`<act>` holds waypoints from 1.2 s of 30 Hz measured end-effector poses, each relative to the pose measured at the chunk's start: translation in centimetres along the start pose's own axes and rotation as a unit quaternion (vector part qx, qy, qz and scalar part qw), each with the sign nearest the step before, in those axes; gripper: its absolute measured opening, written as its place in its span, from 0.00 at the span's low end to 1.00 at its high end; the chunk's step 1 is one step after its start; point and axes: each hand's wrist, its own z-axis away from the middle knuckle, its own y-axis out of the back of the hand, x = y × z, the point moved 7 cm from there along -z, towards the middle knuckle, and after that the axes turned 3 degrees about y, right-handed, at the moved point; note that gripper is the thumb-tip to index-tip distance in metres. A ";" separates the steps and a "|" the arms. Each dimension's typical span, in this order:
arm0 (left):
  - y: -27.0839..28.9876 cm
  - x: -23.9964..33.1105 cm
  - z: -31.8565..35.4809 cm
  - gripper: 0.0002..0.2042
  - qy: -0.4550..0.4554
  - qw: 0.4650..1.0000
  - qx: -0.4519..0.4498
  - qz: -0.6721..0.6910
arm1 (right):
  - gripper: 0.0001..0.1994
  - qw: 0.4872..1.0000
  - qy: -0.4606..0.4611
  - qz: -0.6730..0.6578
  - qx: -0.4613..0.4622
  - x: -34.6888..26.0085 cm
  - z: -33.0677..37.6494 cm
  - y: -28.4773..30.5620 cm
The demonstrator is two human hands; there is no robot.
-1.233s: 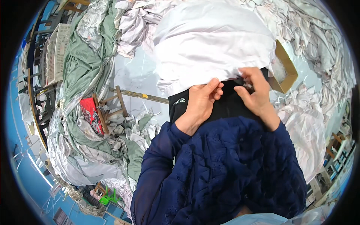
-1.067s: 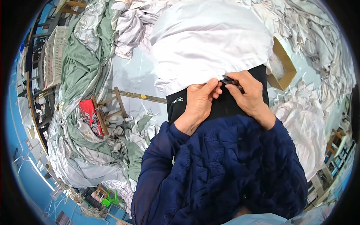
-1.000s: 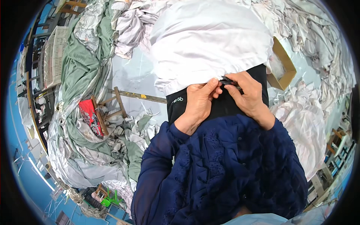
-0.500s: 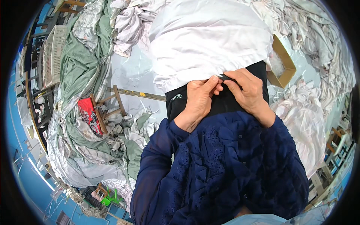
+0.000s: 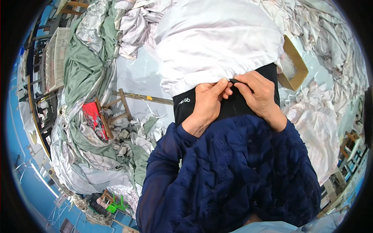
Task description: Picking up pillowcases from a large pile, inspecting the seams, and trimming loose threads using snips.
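White cloth is partly covering black trousers | left hand is pinching it — seemingly keeping it steady | right hand is gripping dark tool

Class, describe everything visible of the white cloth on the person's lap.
The white cloth looks soft and lightly creased, its near edge puckered toward the left. It drapes over a black garment and reaches the picture's top edge. The left hand pinches its near edge; beside it, the right hand holds a small dark object, mostly hidden.
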 end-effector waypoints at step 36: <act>-0.2 6.9 -4.6 0.05 -0.142 0.965 0.012 -0.222 | 0.09 0.985 -0.135 -0.094 0.057 4.2 -4.1 -1.3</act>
